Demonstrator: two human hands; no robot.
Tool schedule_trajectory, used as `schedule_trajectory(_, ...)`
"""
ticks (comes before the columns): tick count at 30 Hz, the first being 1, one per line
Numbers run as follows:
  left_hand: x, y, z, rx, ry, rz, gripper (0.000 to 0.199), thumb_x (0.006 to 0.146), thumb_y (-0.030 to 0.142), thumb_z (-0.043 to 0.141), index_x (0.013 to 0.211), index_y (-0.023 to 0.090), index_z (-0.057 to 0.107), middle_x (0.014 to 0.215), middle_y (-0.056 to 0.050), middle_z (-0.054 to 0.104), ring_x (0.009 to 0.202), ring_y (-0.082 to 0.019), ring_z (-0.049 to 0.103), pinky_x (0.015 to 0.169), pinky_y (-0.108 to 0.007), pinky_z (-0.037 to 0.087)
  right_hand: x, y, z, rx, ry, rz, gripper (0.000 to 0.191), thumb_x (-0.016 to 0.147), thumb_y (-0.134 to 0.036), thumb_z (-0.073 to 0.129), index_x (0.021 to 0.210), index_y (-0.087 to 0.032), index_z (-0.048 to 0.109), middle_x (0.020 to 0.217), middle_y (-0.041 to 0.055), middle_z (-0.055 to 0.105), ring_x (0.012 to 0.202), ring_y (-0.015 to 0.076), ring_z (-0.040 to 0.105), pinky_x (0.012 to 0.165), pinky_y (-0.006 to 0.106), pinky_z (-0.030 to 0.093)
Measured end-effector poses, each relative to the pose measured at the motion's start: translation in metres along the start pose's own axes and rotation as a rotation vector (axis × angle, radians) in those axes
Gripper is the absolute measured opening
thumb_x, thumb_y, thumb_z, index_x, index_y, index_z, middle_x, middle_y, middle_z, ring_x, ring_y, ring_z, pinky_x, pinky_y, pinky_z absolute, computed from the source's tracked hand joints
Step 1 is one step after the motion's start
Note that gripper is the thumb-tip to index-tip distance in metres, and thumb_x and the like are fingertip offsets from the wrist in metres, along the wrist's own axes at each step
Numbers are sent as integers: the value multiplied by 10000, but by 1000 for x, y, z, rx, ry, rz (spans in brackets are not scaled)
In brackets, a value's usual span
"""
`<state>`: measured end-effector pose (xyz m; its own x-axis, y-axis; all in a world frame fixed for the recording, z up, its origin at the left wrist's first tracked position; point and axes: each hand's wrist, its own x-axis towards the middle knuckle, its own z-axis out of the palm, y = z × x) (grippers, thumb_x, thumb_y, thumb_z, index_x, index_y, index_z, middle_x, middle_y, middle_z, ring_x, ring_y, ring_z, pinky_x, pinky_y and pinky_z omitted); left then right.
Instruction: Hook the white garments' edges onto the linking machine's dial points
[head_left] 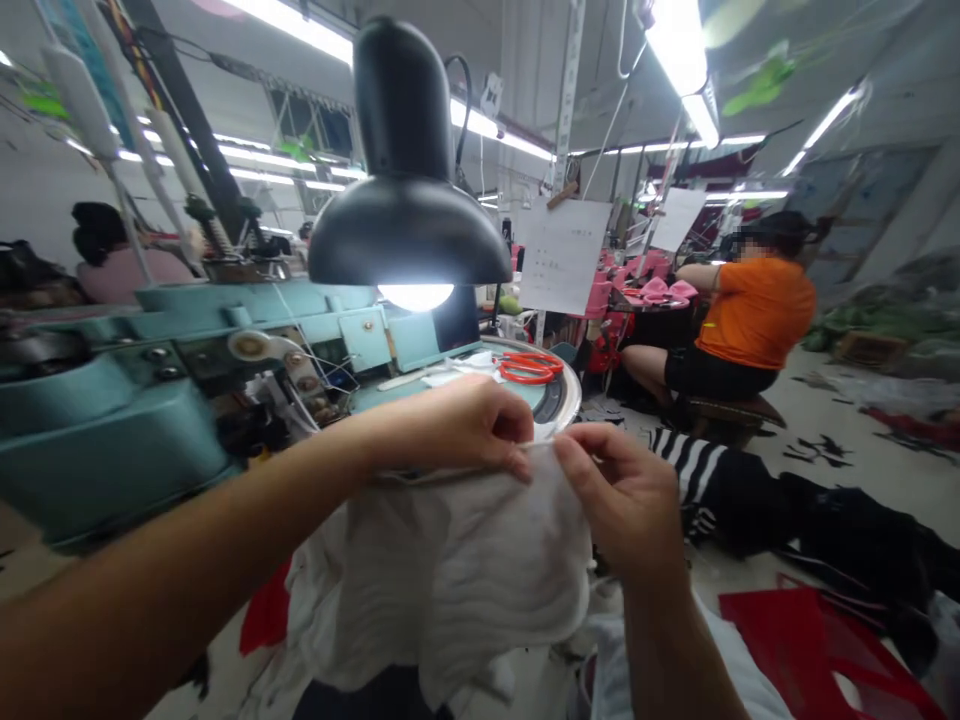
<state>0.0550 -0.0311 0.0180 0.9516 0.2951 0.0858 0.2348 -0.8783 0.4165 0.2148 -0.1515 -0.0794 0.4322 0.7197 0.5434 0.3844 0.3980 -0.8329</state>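
Observation:
A piece of white cloth (480,570) hangs down in front of me from both hands. My left hand (480,420) pinches its top edge between thumb and fingers. Close beside it, my right hand (622,485) pinches the same edge, with thumb and forefinger closed on it. A short stretch of the edge runs between the two pinches. Just behind the hands, orange-handled scissors (529,368) lie on the round machine table (571,385); their blades are hard to make out among pale scraps.
A black lamp (409,220) shines over the table. At left stands a turquoise machine (112,430). A paper sheet (564,255) hangs behind. A person in orange (765,310) sits at right. Dark garments (817,510) and red cloth (817,640) lie to the right.

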Motion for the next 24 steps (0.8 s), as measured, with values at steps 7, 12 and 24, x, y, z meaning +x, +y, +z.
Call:
schedule_trajectory(7, 19, -15, -7, -181, -147, 122, 209, 889, 311, 639, 891, 112, 704, 716, -7, 639, 638, -99, 540, 576, -167, 417, -15, 40, 2, 507, -152, 357, 263, 749, -410, 731, 752, -211, 560, 623, -54, 545, 519, 106, 464, 488, 206, 390)
schedule_trajectory(12, 17, -19, 1, -254, -69, 137, 232, 918, 305, 603, 912, 96, 705, 753, -28, 658, 669, -103, 559, 610, -162, 441, -23, 30, 28, 748, -296, 484, 278, 701, -309, 806, 907, -164, 690, 729, 12, 677, 623, 139, 582, 593, 239, 469)
schedule_trajectory(24, 22, -17, 8, -421, -30, 89, 196, 840, 315, 725, 813, 121, 735, 736, -28, 691, 684, -117, 601, 655, -169, 477, -23, 12, 46, 508, -269, 235, 209, 800, -324, 728, 698, -146, 686, 590, -23, 539, 563, 115, 436, 550, 253, 397)
